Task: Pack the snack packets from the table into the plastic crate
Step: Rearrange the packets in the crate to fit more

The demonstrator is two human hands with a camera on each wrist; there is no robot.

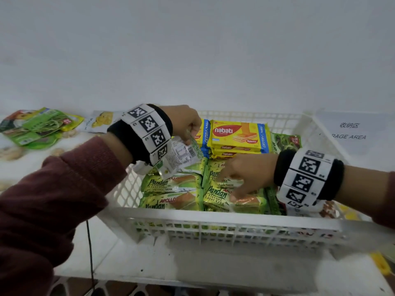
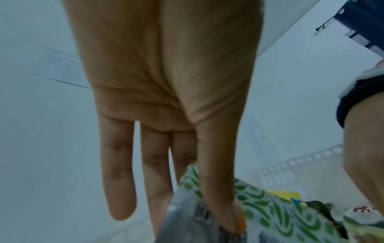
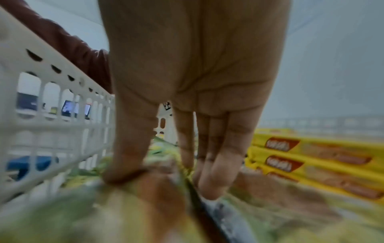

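A white-and-green snack packet [image 1: 181, 154] is pinched by its top edge between thumb and fingers of the left hand [image 1: 183, 122], the remaining fingers held straight, and is hung over the left side of the white plastic crate [image 1: 213, 218]. The right hand [image 1: 245, 174] is laid with straight, spread fingers on the Pandan cake packets [image 1: 177, 184] near the crate's front edge. Yellow Nabati wafer packets [image 1: 237, 135] are stacked against the back wall.

A slip is judged possible: the hanging packet is held only at one thin edge and could drop skewed onto the left rim or outside the crate. The flat rows could also be disturbed if the pressing hand is lifted carelessly.

The held packet appears glossy and limp, with a barcode panel and green leaf pattern. More packets [image 1: 40, 127] are left at the table's [image 1: 149, 263] far left corner.
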